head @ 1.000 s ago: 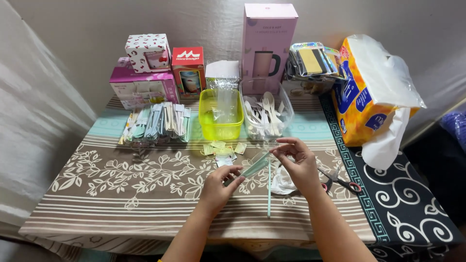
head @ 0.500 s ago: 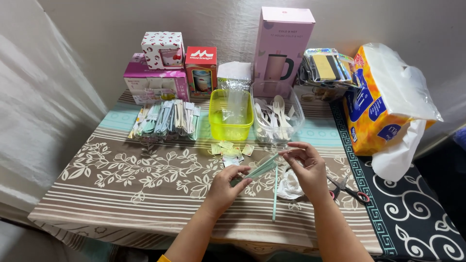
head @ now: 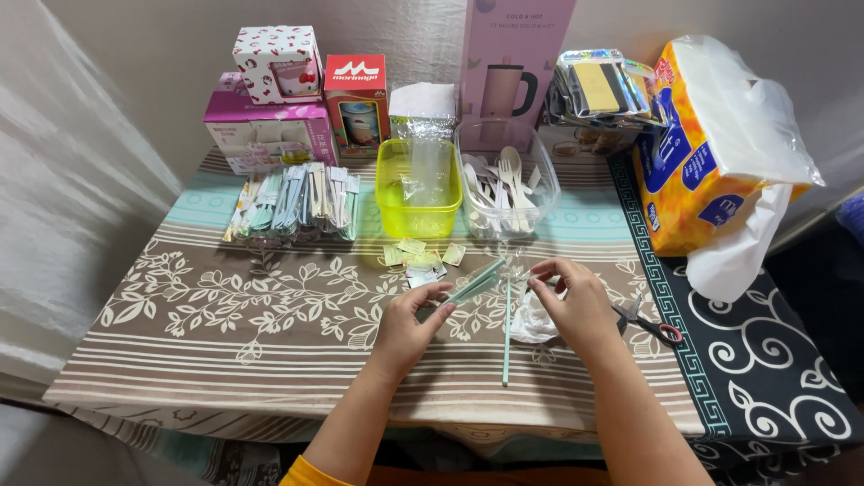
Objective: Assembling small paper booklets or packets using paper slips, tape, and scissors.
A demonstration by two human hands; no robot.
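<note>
Left hand (head: 407, 328) pinching one end of a pale green packet (head: 474, 283), grip clenched on it, just in front of the yellow tub (head: 417, 187). Right hand (head: 576, 301) right of that, fingertips pinched on clear wrap (head: 515, 265) at the packet's other end. Green straw (head: 507, 331) lying on the desk (head: 225, 333) between the hands. Paper scraps (head: 416, 257) just before the tub. Scissors (head: 646, 322) right of the right hand. Clear tub of cutlery (head: 506, 184) beside the yellow one.
</note>
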